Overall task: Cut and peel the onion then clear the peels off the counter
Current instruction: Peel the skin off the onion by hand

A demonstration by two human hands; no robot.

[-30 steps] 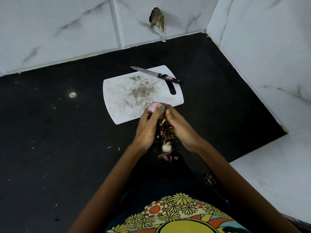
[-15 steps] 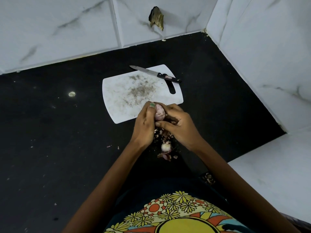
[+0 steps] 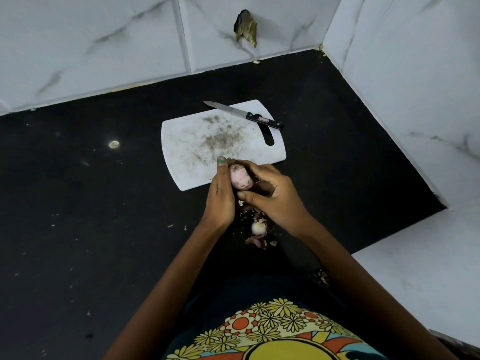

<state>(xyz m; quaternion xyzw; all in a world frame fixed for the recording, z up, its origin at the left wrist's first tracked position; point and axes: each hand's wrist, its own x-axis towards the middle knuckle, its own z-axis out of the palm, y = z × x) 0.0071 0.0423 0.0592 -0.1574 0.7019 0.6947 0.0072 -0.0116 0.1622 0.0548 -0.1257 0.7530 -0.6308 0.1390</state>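
Observation:
A pale pink peeled onion [image 3: 240, 177] is held above the near edge of the white cutting board [image 3: 192, 141]. My left hand [image 3: 220, 196] grips it from the left, thumb up along its side. My right hand [image 3: 270, 196] curls round it from the right, fingers under it. Below the hands, on the black counter [image 3: 91, 203], lies a small cut onion piece [image 3: 258, 228] among brown and purple peels [image 3: 257, 241]. A black-handled knife [image 3: 244, 115] rests across the board's far right corner.
White marble tile walls [image 3: 104, 42] close the counter at the back and right, meeting in a corner. A brown scrap [image 3: 245, 27] sticks to the back wall. A white ledge [image 3: 420, 281] sits at the near right. A small pale spot [image 3: 113, 144] marks the counter left of the board.
The onion has turned in my hands, showing more of its peeled pink side. My right hand has shifted to cup it from the right and below.

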